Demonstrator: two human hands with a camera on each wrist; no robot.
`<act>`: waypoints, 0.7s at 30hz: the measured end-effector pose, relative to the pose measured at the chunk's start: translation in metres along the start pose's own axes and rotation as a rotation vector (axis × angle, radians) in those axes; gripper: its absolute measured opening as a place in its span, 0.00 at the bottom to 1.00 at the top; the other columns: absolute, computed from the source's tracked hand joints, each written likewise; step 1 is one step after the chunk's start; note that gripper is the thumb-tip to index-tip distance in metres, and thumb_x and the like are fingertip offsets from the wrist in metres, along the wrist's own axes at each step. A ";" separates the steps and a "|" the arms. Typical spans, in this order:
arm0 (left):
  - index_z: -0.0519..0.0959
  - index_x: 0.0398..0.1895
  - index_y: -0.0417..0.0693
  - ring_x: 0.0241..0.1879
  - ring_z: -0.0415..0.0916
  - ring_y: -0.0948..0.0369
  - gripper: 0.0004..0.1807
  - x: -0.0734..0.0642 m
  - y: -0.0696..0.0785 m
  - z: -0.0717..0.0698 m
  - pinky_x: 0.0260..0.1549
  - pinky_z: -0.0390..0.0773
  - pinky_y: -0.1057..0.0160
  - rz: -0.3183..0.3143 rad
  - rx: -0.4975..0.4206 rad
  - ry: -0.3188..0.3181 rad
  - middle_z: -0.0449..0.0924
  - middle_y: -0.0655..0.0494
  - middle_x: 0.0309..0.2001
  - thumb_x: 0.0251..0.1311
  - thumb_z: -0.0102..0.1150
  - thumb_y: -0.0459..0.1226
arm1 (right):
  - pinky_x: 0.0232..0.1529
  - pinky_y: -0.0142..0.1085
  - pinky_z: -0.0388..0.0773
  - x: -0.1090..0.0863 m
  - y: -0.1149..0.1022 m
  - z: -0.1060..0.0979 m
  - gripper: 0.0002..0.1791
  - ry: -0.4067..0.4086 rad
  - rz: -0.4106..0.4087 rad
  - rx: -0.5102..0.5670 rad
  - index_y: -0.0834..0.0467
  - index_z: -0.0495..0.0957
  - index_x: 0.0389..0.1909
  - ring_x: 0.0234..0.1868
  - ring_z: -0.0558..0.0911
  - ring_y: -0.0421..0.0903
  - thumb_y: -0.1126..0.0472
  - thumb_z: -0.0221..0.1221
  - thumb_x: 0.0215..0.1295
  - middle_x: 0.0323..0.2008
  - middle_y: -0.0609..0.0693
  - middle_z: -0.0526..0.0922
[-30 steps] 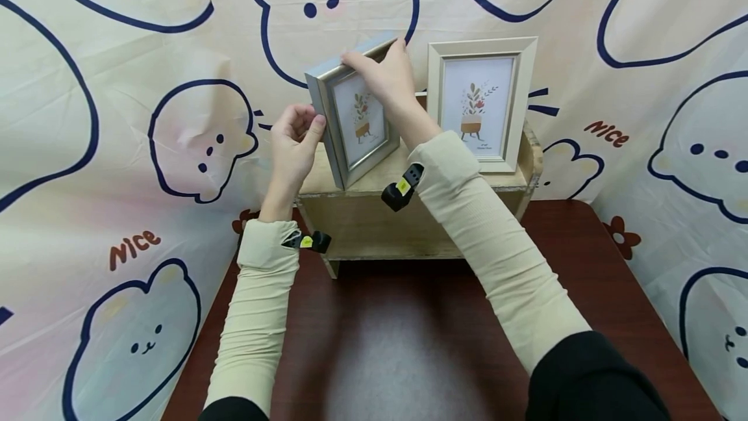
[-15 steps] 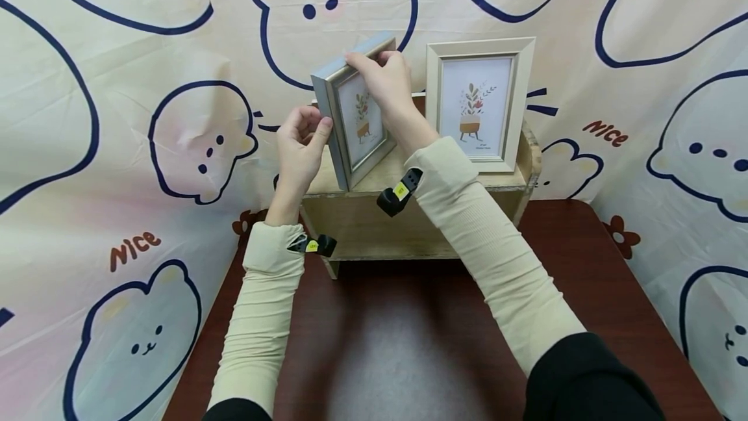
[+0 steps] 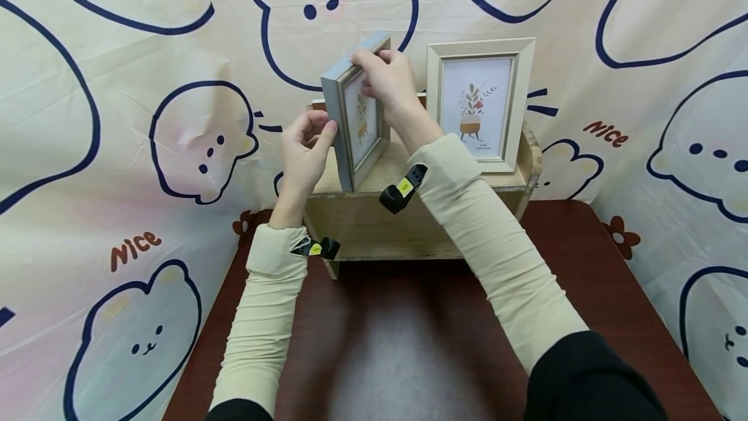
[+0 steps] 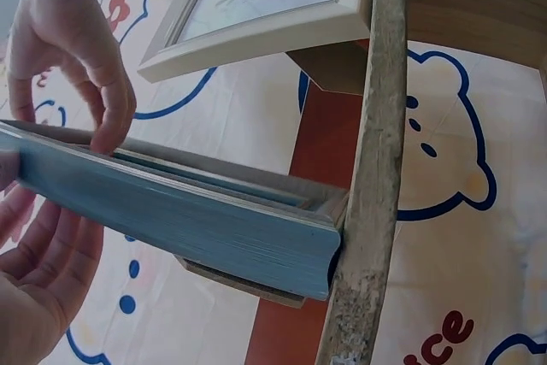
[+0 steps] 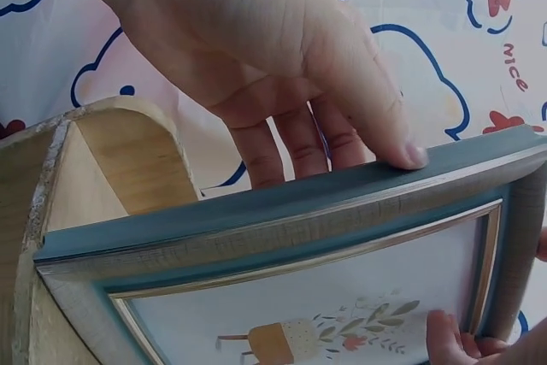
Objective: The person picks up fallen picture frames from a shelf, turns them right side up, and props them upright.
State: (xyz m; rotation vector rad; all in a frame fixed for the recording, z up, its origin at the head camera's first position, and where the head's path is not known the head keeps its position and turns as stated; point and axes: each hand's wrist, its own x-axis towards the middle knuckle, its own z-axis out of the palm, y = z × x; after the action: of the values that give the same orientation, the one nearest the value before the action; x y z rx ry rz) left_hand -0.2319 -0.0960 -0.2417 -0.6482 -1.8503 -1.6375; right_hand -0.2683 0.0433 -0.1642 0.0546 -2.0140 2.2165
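A silver-and-blue picture frame [image 3: 360, 119] with a potted-plant print stands angled at the front left of a small wooden shelf [image 3: 409, 180], its face turned right. My left hand [image 3: 306, 153] holds its left side, thumb on the blue edge and fingers behind. At the frame's top, my right hand [image 3: 393, 85] grips the rim, with fingers reaching onto the front. In the left wrist view, the blue side [image 4: 188, 215] meets the shelf's front edge. The right wrist view shows my left thumb [image 5: 402, 147] on that edge; most of my right hand [image 5: 466, 344] is cut off.
A cream picture frame [image 3: 479, 106] with the same kind of print stands upright on the shelf's right part. The shelf's raised side [image 3: 530, 151] lies right of it. Beneath is a dark red-brown table [image 3: 403, 343]. A bear-patterned cloth [image 3: 193, 141] hangs behind.
The silver-and-blue frame has turned further, its face swinging more to the right and its left edge moving right. Both hands have moved slightly with it. The cream frame has stayed put.
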 end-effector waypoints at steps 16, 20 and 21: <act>0.74 0.38 0.25 0.30 0.73 0.69 0.09 -0.003 -0.001 0.010 0.32 0.75 0.69 -0.049 0.036 -0.029 0.77 0.45 0.33 0.58 0.53 0.28 | 0.31 0.31 0.77 0.007 -0.006 0.003 0.10 -0.017 0.024 0.009 0.61 0.75 0.21 0.21 0.75 0.42 0.63 0.52 0.60 0.26 0.51 0.76; 0.75 0.38 0.27 0.30 0.74 0.67 0.10 0.000 -0.016 0.008 0.32 0.76 0.69 -0.048 0.009 -0.038 0.78 0.50 0.33 0.58 0.54 0.28 | 0.29 0.30 0.76 0.007 -0.006 0.003 0.13 -0.025 0.019 0.005 0.60 0.71 0.16 0.21 0.74 0.42 0.63 0.52 0.60 0.24 0.50 0.75; 0.75 0.39 0.27 0.31 0.75 0.66 0.10 0.001 -0.020 0.007 0.33 0.77 0.67 -0.049 -0.002 -0.045 0.78 0.51 0.33 0.58 0.54 0.29 | 0.29 0.30 0.76 0.008 -0.006 0.002 0.14 -0.027 0.020 0.005 0.59 0.71 0.16 0.21 0.74 0.42 0.63 0.52 0.60 0.24 0.50 0.75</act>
State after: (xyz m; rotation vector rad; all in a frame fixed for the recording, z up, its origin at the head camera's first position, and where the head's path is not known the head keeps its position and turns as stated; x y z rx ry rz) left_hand -0.2474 -0.0919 -0.2562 -0.6505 -1.9110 -1.6689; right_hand -0.2751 0.0420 -0.1572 0.0656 -2.0319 2.2447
